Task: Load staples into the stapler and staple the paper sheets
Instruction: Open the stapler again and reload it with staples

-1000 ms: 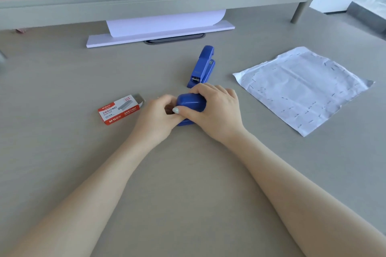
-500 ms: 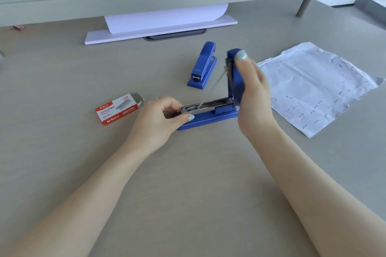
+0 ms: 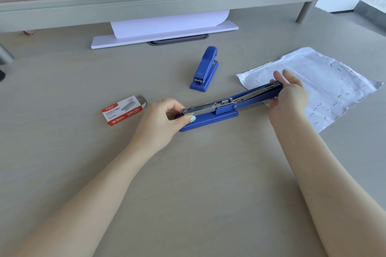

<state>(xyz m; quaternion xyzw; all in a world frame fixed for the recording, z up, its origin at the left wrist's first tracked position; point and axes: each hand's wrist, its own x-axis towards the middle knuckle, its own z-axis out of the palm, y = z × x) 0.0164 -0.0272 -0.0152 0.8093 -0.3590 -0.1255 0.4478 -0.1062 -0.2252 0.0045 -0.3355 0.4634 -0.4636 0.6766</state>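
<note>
So on the counter (image 3: 188, 173) the biggest task item is the paper sheets (image 3: 325, 89), off to the right. They're thin and floppy and already peppered with staples, so they'll bend if you lift by a corner; better to slide them flat. The stapler (image 3: 211, 119) sits mid-counter, swung fully open with the metal magazine facing up. It looks like rigid plastic and steel, probably light enough to skate around, so pinning the base is the sensible hold. The left hand (image 3: 165, 119) does that: fingers (image 3: 192, 118) pinched narrow on the front end of base and magazine. The right hand (image 3: 290, 92) is spread fairly wide, palm against the flipped-back top arm's far tip, lying over the paper's near edge. The staple box (image 3: 123, 109) sits just left of the left hand, untouched, with its tray poking out. It's small and light, and I'd guess the staple strips snap easily.
</note>
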